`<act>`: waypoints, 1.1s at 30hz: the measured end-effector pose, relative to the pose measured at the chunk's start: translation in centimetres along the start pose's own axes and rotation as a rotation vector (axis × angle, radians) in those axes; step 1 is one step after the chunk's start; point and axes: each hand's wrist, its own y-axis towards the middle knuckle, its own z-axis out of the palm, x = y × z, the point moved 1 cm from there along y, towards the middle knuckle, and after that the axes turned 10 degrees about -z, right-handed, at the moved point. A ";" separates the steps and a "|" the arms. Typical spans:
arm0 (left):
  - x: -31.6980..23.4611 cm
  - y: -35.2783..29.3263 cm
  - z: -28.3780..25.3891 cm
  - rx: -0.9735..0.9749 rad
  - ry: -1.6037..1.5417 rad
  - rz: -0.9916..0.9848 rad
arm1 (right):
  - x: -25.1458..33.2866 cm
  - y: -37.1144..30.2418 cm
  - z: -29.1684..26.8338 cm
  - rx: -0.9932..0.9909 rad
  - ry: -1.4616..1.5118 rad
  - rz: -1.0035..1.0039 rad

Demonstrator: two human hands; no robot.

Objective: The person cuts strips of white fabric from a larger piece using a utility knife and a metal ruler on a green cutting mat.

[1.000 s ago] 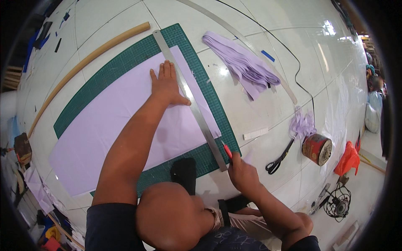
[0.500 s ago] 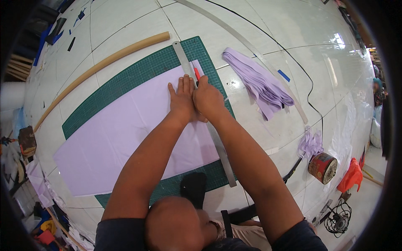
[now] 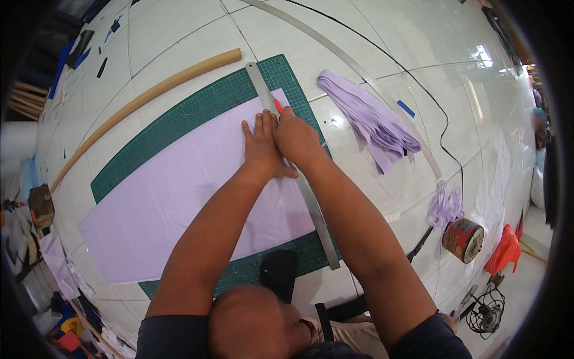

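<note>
A lilac cloth (image 3: 155,203) lies flat over a green cutting mat (image 3: 173,125) on the floor. Across its right end runs a long steel ruler (image 3: 311,203). My left hand (image 3: 263,149) presses down on the cloth and ruler with fingers spread and thumb out to the side. Right beside it, my right hand (image 3: 297,136) is closed around a red cutter knife (image 3: 278,106) at the ruler's right edge. Only the red end of the knife shows; my fist hides its blade.
Beyond the mat lies a long tan tube (image 3: 149,90). To the right are a folded bundle of lilac strips (image 3: 368,116), a second long metal strip (image 3: 335,48), a black cord (image 3: 412,78), a round tin (image 3: 463,239), a red plastic bag (image 3: 503,248) and a small fan (image 3: 487,314).
My right hand has slid slightly farther away along the ruler with the cutter knife, and less of the red shows. My left thumb is now more in sight. The left hand stays pressed down.
</note>
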 end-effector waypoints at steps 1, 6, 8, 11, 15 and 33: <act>-0.1 0.0 0.1 0.005 0.003 0.005 | -0.1 -0.1 0.0 0.012 -0.035 0.001; -0.4 0.6 0.1 -0.017 0.046 -0.020 | -1.7 -3.4 0.0 0.079 -0.139 -0.019; -0.1 0.4 -0.1 -0.018 0.031 -0.032 | -2.3 -6.1 0.1 0.134 -0.143 -0.007; -0.1 0.1 -0.2 -0.010 0.013 -0.025 | -3.7 -11.2 0.4 0.181 -0.141 0.086; -0.3 0.0 -0.6 0.002 0.010 -0.027 | -5.6 -19.1 0.6 0.239 -0.132 0.200; 1.1 0.0 0.7 0.016 -0.019 -0.034 | -5.5 -31.2 -3.6 0.217 -0.179 0.171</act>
